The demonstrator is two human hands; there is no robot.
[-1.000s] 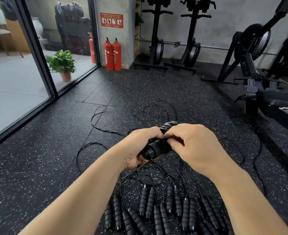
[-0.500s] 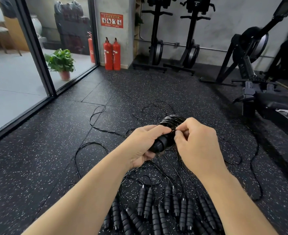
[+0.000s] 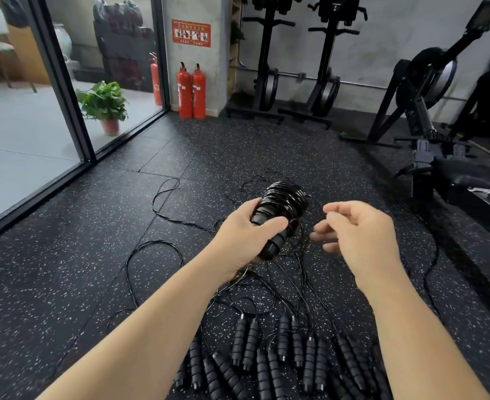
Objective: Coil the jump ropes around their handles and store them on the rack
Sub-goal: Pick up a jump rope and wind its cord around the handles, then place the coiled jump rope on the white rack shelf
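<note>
Left hand [image 3: 245, 239] grips the coiled rope [image 3: 281, 210], thumb across its handles; right hand [image 3: 359, 235] hangs just right of it, fingers loose, empty

The left hand [image 3: 245, 238] covers the middle of the coiled jump rope [image 3: 281, 209], so the handles under the wrap cannot be counted. The right hand [image 3: 359, 232] has blurred fingertips [image 3: 320, 236] at 9 o'clock. At 6 o'clock, the bottom edge cuts off the loose handles [image 3: 267, 359]. The wall sign [image 3: 191, 33] at 11 o'clock is too small to read.
</note>
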